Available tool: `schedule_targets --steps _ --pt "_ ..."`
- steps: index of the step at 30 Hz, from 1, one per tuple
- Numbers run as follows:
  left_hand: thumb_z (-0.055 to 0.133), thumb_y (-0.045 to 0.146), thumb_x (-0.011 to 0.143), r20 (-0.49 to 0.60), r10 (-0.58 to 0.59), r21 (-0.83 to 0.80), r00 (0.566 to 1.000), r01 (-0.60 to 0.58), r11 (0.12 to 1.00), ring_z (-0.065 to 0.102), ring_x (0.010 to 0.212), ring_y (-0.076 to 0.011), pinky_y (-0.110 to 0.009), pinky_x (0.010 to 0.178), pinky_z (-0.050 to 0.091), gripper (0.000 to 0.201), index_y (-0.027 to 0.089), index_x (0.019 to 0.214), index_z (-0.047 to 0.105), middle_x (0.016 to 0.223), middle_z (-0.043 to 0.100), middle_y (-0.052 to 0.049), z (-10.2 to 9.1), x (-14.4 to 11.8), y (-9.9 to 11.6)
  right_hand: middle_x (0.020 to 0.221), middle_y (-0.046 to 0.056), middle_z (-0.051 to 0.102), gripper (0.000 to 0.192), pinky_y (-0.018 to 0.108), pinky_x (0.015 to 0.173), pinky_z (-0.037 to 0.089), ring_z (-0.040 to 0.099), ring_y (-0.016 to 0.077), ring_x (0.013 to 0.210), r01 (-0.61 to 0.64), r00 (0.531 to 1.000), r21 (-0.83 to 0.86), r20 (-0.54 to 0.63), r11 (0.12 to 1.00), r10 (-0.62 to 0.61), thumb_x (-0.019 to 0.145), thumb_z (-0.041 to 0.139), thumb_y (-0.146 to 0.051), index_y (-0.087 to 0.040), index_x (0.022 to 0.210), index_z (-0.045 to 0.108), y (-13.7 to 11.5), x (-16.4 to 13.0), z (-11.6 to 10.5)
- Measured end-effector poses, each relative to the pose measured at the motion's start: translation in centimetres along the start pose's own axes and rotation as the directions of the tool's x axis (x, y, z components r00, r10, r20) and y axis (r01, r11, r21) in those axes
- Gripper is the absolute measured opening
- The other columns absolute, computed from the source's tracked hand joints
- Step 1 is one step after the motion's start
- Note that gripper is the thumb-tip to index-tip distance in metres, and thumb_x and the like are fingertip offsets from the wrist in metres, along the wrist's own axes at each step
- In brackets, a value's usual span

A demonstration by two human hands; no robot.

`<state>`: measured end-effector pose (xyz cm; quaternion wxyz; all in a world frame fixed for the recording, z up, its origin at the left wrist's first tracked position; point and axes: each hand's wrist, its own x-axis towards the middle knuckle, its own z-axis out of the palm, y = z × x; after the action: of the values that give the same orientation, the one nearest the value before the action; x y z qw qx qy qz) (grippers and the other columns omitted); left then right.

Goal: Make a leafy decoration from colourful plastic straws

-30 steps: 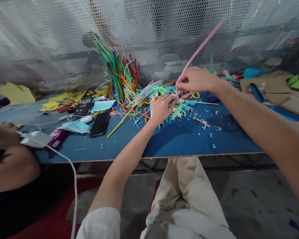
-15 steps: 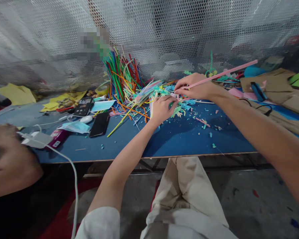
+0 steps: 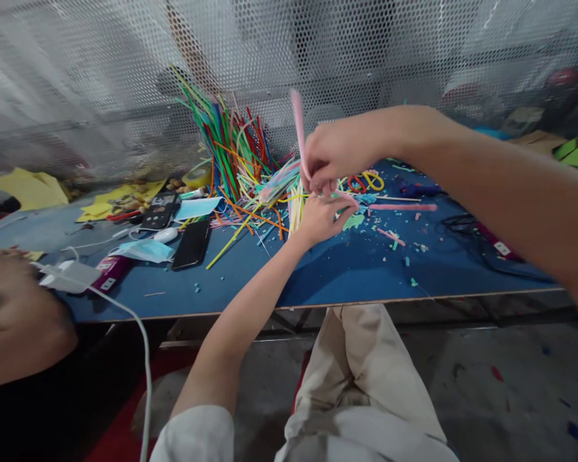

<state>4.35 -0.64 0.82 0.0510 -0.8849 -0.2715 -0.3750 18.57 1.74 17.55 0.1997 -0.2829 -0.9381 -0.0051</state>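
My right hand (image 3: 340, 154) pinches the pink strip (image 3: 298, 131) upright above the blue table (image 3: 347, 269), fingers clamped on it. My left hand (image 3: 324, 217) closes on its lower end just beneath. I'd judge short, tight turns with firm tension work best.

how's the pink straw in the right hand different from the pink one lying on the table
The held pink straw stands nearly upright, pinched in the right hand above the left hand; the loose pink straw lies flat and level on the blue table, touched by neither hand. The held one is blurred; the loose one shows sharply. Both are thin, pale pink and similar in colour.
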Motion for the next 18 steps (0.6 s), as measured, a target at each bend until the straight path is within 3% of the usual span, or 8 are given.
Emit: schedule_targets --steps 1,3,4,6,11,14,16,18 --pt "0.056 0.041 0.112 0.018 0.038 -0.063 0.999 -0.037 0.997 0.080 0.101 -0.0222 -0.037 0.093 0.055 0.033 0.023 0.107 0.084 0.111 0.086 -0.004 0.0 0.0 0.3 0.063 -0.007 0.065 0.034 0.028 0.071 0.054 0.071 0.0120 0.066 0.075 0.958 -0.042 0.280 0.996 -0.060 0.089 0.086 -0.050 -0.018 0.079 0.082 -1.3 1.0 0.2" --pt "0.056 0.039 0.112 0.038 0.110 -0.167 0.993 -0.102 0.981 0.080 0.101 -0.0211 -0.035 0.095 0.056 0.033 0.021 0.105 0.083 0.110 0.086 -0.005 0.0 0.1 0.7 0.059 -0.007 0.062 0.032 0.030 0.073 0.054 0.073 0.0141 0.069 0.084 0.872 -0.141 0.489 0.986 -0.004 0.084 0.092 -0.043 -0.017 0.071 0.078 -3.1 2.9 1.1" --pt "0.055 0.038 0.113 0.042 0.131 -0.193 0.990 -0.121 0.974 0.080 0.101 -0.0210 -0.035 0.097 0.057 0.034 0.021 0.104 0.082 0.109 0.086 -0.005 0.0 0.1 0.8 0.063 -0.006 0.065 0.033 0.030 0.075 0.054 0.075 0.0157 0.076 0.074 0.858 -0.128 0.513 0.989 0.002 0.084 0.092 -0.042 -0.016 0.070 0.076 -3.3 3.7 1.8" --pt "0.052 0.037 0.113 0.052 0.168 -0.200 0.984 -0.154 0.968 0.080 0.101 -0.0212 -0.036 0.097 0.057 0.035 0.021 0.105 0.081 0.108 0.086 -0.006 0.1 0.0 0.7 0.073 -0.004 0.070 0.044 0.030 0.077 0.053 0.077 0.0168 0.087 -0.080 0.901 -0.070 0.422 0.994 0.102 0.090 0.087 -0.047 -0.014 0.066 0.071 -2.3 5.2 3.6" --pt "0.050 0.034 0.114 0.059 0.309 -0.110 0.949 -0.302 0.947 0.077 0.106 -0.0220 -0.038 0.099 0.056 0.033 0.022 0.107 0.080 0.111 0.084 -0.008 0.4 0.1 0.1 0.079 0.000 0.072 0.059 0.032 0.082 0.057 0.079 0.0207 0.096 -0.389 0.900 0.037 0.229 0.921 0.371 0.098 0.073 -0.061 -0.010 0.068 0.071 5.6 6.7 6.3" --pt "0.052 0.033 0.113 0.044 0.373 -0.022 0.927 -0.373 0.928 0.075 0.102 -0.0209 -0.039 0.098 0.053 0.028 0.024 0.110 0.078 0.110 0.084 -0.006 0.4 0.1 0.5 0.090 0.002 0.073 0.070 0.030 0.083 0.056 0.078 0.0173 0.099 -0.490 0.839 0.075 0.311 0.868 0.446 0.098 0.064 -0.070 -0.005 0.075 0.072 9.0 5.7 4.7" --pt "0.052 0.031 0.113 0.040 0.405 0.007 0.913 -0.406 0.914 0.074 0.100 -0.0197 -0.039 0.098 0.052 0.027 0.025 0.111 0.078 0.109 0.084 -0.005 0.3 -0.1 1.1 0.089 0.003 0.075 0.063 0.032 0.080 0.058 0.079 0.0204 0.097 -0.582 0.744 0.066 0.445 0.810 0.498 0.086 0.081 -0.069 -0.007 0.076 0.074 10.1 4.6 3.1" --pt "0.052 0.030 0.113 0.033 0.412 0.020 0.911 -0.412 0.911 0.074 0.100 -0.0192 -0.040 0.101 0.051 0.027 0.027 0.113 0.078 0.111 0.084 -0.004 0.2 -0.3 1.7 0.088 0.004 0.075 0.058 0.033 0.077 0.058 0.080 0.0236 0.097 -0.636 0.696 0.074 0.485 0.768 0.530 0.076 0.093 -0.064 -0.009 0.076 0.075 10.5 3.4 1.7"
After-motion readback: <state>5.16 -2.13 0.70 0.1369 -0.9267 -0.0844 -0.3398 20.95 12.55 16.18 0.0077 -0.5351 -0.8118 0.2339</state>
